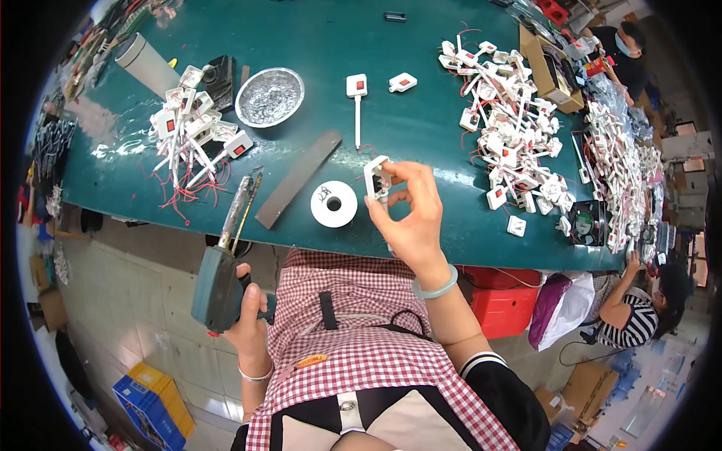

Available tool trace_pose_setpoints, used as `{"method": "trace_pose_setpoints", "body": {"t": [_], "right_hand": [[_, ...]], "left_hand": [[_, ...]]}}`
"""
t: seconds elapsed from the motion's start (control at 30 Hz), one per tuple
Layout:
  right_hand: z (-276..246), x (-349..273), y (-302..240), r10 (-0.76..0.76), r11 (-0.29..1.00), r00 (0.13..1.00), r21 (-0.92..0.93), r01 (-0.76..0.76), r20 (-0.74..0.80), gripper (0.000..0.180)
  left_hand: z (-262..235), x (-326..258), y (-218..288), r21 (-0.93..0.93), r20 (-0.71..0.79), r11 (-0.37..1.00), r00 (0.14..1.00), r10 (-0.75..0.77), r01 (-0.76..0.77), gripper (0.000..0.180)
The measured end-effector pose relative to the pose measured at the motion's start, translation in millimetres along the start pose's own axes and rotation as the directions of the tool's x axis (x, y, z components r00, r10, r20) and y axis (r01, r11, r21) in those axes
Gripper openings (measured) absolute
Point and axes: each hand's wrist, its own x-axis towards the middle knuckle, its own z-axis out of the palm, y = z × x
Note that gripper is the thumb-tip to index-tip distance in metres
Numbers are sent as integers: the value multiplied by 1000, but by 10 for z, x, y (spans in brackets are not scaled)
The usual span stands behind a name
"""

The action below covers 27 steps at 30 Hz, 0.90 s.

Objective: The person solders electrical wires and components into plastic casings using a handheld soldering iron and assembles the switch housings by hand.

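Observation:
My right hand (410,214) holds a small white plastic switch part (376,178) with thin red wires, pinched between thumb and fingers just above the green table's near edge. My left hand (248,312) grips the teal handle of a soldering gun (222,270), whose metal tip points up toward the table edge. A white solder spool (334,204) lies on the table just left of the right hand. A dark flat bar (298,178) lies diagonally beside the spool.
A pile of white switch parts with red wires (192,131) sits at the left, a larger pile (515,128) at the right. A foil dish (269,96) and a grey cylinder (143,62) stand at the back. Other people work at the right (635,316).

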Motion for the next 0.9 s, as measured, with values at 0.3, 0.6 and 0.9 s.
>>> {"method": "trace_pose_setpoints", "body": {"t": [0.3, 0.6, 0.9], "right_hand": [[-246, 102, 804, -3, 821, 1000, -572, -4, -12, 47], [-704, 112, 748, 81, 903, 968, -394, -172, -236, 28], [-1343, 165, 1140, -100, 613, 915, -749, -252, -390, 27]], "left_hand": [[-86, -23, -31, 12, -22, 1000, 1000, 4, -4, 44], [-85, -15, -42, 19, -42, 1000, 999, 7, -6, 44], [-126, 56, -134, 22, 35, 1000, 999, 13, -14, 37]]}}
